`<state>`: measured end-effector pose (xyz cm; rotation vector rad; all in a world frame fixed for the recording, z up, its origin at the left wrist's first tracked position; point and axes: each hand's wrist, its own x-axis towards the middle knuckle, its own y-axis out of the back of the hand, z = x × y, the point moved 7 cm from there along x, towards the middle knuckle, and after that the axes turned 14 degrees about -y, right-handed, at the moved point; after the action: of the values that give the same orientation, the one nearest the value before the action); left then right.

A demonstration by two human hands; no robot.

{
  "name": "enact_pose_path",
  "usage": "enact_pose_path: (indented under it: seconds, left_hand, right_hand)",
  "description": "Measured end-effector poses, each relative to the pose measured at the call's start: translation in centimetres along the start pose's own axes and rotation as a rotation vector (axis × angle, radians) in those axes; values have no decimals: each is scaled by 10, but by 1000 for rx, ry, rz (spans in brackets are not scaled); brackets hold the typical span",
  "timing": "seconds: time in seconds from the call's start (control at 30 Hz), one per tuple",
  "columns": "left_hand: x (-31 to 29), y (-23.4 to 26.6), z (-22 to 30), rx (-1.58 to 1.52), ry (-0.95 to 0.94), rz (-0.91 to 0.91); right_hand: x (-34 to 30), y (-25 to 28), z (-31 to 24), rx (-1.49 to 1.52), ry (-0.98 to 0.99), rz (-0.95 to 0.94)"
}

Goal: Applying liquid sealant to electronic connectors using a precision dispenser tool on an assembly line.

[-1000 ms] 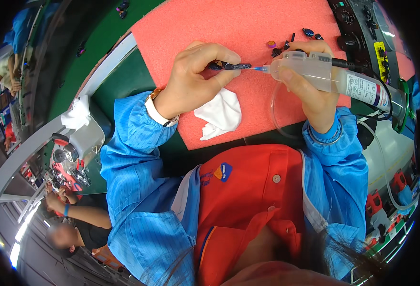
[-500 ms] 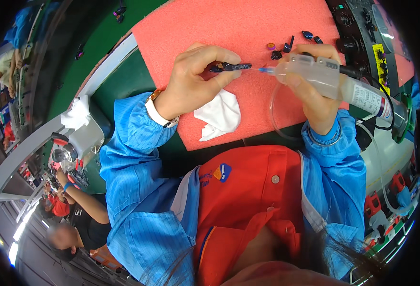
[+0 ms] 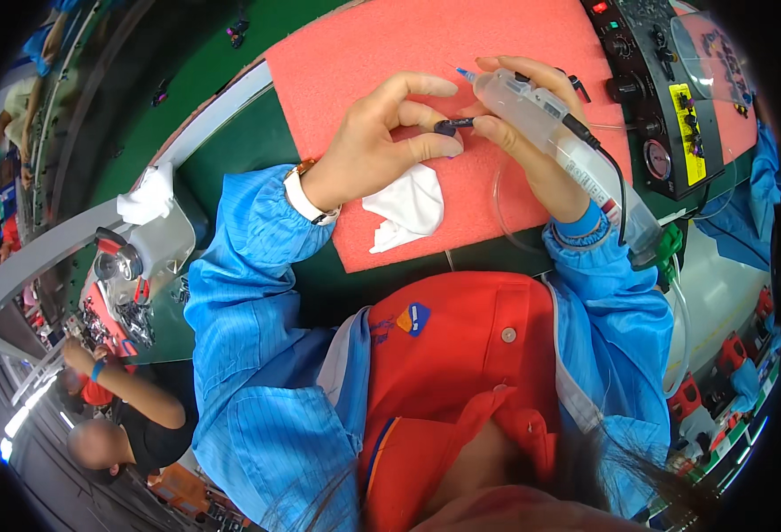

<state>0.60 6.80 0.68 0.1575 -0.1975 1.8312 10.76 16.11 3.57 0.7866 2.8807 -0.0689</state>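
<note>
A small dark part with a short stem is between the thumb and fingers of my left hand, above the pink foam mat. My right hand is wrapped round a translucent glue dispensing syringe, and its fingertips also touch the stem's right end. The syringe's blue needle tip points up and left, away from the part. A crumpled white cloth lies on the mat below my left hand.
At the right stands a black control box with knobs, a gauge and a yellow strip bearing small dark parts. A black cable and clear tube trail from the syringe. White tissue tops a container at the left. Another person sits beyond, lower left.
The syringe has swung so its needle points up-left, off the part. My right fingertips have come to the part, which has turned in my left fingers. The whole view has shifted slightly.
</note>
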Motion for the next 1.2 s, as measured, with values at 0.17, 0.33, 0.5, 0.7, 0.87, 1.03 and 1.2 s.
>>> enact_pose_path:
  seconds: [0.17,0.33,0.5,0.7,0.87,1.03,1.2]
  left_hand:
    - [-2,-1,1,-3,7,-2]
    - [-1,-9,3,74,11,-48]
    - [6,15,24,89,-37,-69]
    - [11,179,40,1807,-111,678]
    - [8,172,34,1272,-132,620]
    - [-12,64,56,1148,-347,208]
    - [-79,-13,62,1205,-281,69]
  right_hand:
    - [0,-2,-1,-79,-10,13]
    - [-7,-2,-4,-62,-24,43]
    - [-11,1,-12,-165,154,89]
    - [-11,6,-14,-30,100,161]
    - [-8,11,-13,51,73,179]
    - [-11,7,-13,51,77,160]
    - [-11,2,-13,-99,217,144]
